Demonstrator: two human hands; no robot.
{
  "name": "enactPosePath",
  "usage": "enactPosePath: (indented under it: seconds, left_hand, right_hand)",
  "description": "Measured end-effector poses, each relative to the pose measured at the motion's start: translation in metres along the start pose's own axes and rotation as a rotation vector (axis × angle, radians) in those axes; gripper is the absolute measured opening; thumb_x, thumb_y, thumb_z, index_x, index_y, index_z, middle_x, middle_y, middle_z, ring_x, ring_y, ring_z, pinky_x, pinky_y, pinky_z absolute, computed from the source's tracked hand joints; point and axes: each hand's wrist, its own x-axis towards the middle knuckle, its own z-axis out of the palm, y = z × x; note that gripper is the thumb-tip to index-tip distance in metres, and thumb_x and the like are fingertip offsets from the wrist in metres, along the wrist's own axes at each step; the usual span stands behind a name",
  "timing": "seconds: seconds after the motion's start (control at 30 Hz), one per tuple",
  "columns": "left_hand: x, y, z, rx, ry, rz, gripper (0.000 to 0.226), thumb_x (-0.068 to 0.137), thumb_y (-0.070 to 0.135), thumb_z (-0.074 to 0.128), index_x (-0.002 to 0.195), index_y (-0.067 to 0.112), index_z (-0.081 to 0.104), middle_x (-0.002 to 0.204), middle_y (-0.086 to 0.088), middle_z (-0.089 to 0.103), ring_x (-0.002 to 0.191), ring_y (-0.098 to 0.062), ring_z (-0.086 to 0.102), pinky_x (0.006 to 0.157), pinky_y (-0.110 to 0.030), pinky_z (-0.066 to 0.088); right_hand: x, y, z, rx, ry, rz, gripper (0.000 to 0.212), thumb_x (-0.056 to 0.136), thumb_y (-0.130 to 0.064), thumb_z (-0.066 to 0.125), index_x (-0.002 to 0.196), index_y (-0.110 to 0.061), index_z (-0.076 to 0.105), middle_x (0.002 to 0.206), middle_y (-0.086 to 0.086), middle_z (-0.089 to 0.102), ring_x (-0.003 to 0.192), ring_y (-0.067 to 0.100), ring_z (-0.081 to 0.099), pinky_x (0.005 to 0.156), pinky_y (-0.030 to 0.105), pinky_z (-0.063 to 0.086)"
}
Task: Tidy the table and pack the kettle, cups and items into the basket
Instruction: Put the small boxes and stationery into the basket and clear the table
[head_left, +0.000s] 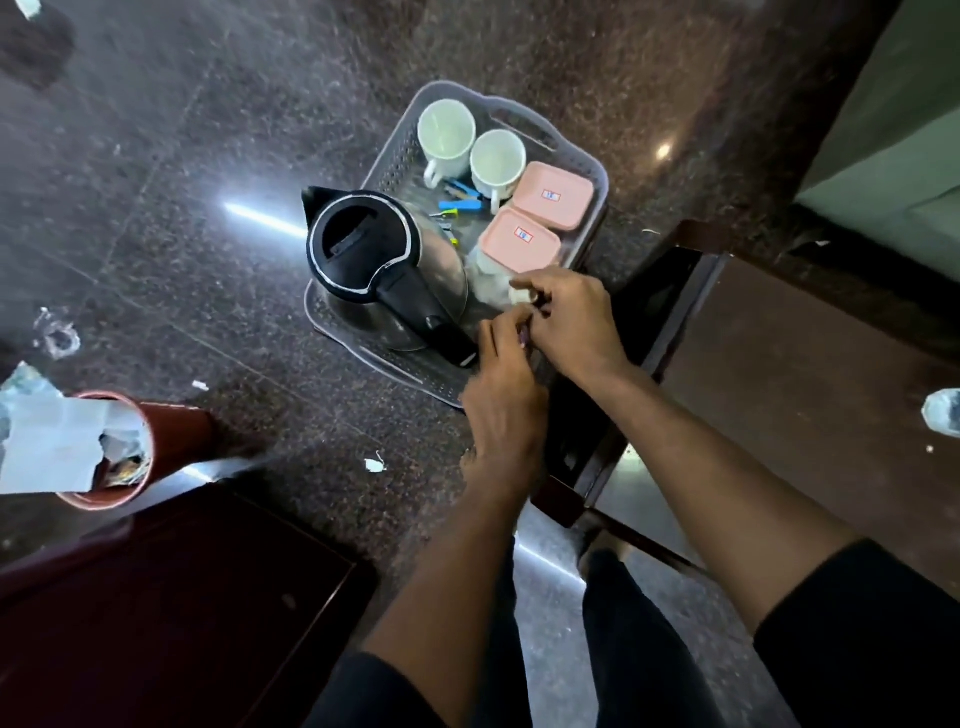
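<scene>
A grey perforated basket (395, 161) stands on the dark speckled stone surface. Inside it are a steel kettle with a black lid and handle (363, 249), two white cups (445, 130) (497, 156), two pink-lidded boxes (553, 195) (519, 240) and small blue and yellow items (460, 200). Both hands meet over the basket's near right corner. My right hand (571, 327) pinches a small whitish item (521, 296) beside a clear crumpled wrapper (485, 275). My left hand (504, 400) has curled fingers round a thin dark item (524, 336); what it is cannot be made out.
A red-brown bin (171, 421) stuffed with paper lies at the left. Dark wooden furniture (171, 613) fills the lower left. A dark framed chair or table (691, 291) sits right of the basket. Small white scraps (375, 464) dot the surface. A clear bottle (943, 410) shows at the right edge.
</scene>
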Motion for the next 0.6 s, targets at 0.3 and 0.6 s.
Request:
enactPosePath:
  seconds: [0.3,0.6]
  left_hand:
    - [-0.001,0.002,0.021,-0.070,0.222,-0.171,0.033,0.095,0.016,0.059,0.124,0.027,0.048,0.126,0.003,0.054,0.102,-0.028,0.063,0.067,-0.043,0.052]
    - [-0.002,-0.029,0.003,-0.031,0.262,-0.203,0.028,0.100,0.017,0.058,0.126,0.024,0.050,0.130,0.000,0.056,0.101,-0.021,0.063,0.067,-0.042,0.054]
  right_hand:
    - [0.029,-0.003,-0.009,-0.296,-0.332,-0.231,0.034,0.081,-0.005,0.063,0.111,-0.015,0.077,0.107,0.010,0.069,0.106,0.033,0.065,0.087,0.037,0.052]
    - [0.024,0.003,-0.003,-0.289,-0.317,-0.231,0.036,0.081,0.002,0.065,0.110,-0.016,0.075,0.111,0.008,0.069,0.109,0.035,0.064,0.088,0.039,0.053]
